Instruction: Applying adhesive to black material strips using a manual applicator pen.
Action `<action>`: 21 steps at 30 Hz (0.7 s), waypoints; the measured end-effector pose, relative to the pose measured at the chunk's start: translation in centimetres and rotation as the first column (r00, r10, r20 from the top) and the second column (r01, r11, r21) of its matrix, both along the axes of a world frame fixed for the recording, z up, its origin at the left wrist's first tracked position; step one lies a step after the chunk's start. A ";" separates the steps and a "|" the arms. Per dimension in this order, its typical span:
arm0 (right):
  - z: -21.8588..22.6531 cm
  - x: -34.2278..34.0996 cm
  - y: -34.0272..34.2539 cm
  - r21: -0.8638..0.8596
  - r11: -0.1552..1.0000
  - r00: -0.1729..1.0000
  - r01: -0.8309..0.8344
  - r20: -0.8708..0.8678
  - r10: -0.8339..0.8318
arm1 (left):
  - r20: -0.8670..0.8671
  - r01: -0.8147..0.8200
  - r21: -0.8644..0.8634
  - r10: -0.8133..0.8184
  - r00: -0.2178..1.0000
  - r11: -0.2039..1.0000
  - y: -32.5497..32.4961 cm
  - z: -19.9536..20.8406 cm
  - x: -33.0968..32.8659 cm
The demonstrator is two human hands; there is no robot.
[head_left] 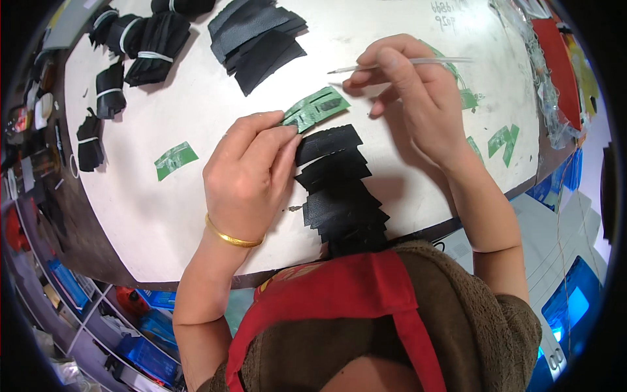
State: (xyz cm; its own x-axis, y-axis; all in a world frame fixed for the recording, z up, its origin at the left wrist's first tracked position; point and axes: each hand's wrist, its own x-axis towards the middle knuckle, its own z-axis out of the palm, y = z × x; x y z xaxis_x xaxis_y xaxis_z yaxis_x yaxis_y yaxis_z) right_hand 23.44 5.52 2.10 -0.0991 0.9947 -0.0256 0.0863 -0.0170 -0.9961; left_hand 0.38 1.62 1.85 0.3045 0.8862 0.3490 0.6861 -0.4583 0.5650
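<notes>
My left hand point(243, 163), with a gold bracelet at the wrist, pinches the left end of a curved green template point(317, 110) with dark slots. Black shows through the slots, but what lies beneath the template is mostly hidden. My right hand point(421, 88) grips a thin, clear pen refill point(356, 68) between thumb and fingers. Its tip points left, just above the template and apart from it. Below the template, a column of overlapping black leather pieces point(343, 202) runs toward my body.
Black bundles tied with white bands point(153, 55) lie at the far left. A loose stack of black leather pieces point(251, 39) sits at the back. Other green templates lie at left point(175, 159) and right point(501, 140). Crumpled clear plastic point(552, 98) lines the white board's right edge.
</notes>
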 end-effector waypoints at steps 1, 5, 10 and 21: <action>-0.1 0.0 -0.1 -0.076 0.997 1.000 -0.010 -0.026 0.008 | 0.002 0.004 0.001 -0.004 1.000 1.000 0.0 -0.3 0.0; -0.4 -0.2 -0.2 -0.030 0.999 1.000 -0.022 0.018 0.023 | -0.039 -0.010 -0.001 0.010 0.999 1.000 -0.3 -0.8 0.4; -0.5 -0.1 -0.2 -0.045 0.999 0.999 -0.017 0.026 0.018 | -0.079 0.000 0.053 0.004 0.997 0.999 -0.2 -0.9 0.6; -0.6 -0.7 0.3 0.325 0.920 0.955 -0.218 0.264 0.133 | -0.038 -0.019 0.086 0.022 0.999 0.996 -0.4 -1.5 0.8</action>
